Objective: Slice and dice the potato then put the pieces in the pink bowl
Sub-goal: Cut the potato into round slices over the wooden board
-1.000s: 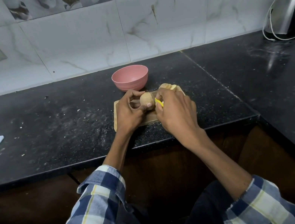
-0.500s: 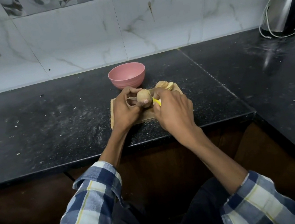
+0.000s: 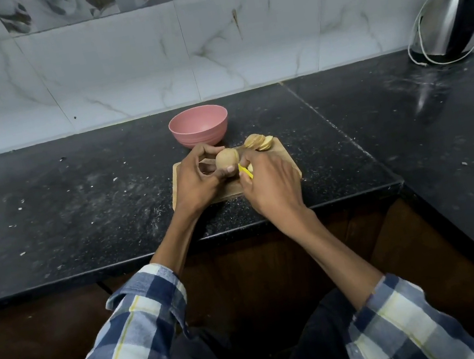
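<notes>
We find the left hand [image 3: 198,183] gripping the round tan potato [image 3: 226,159] on the wooden cutting board [image 3: 288,161], the right hand [image 3: 270,179] gripping a yellow-handled knife [image 3: 245,172]; few slices [image 3: 258,142] cut, pink bowl [image 3: 198,126] unfilled.

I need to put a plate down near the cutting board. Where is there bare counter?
Bare counter lies left of the cutting board, and right of it toward the kettle. It is crowded between the board and the pink bowl.
</notes>
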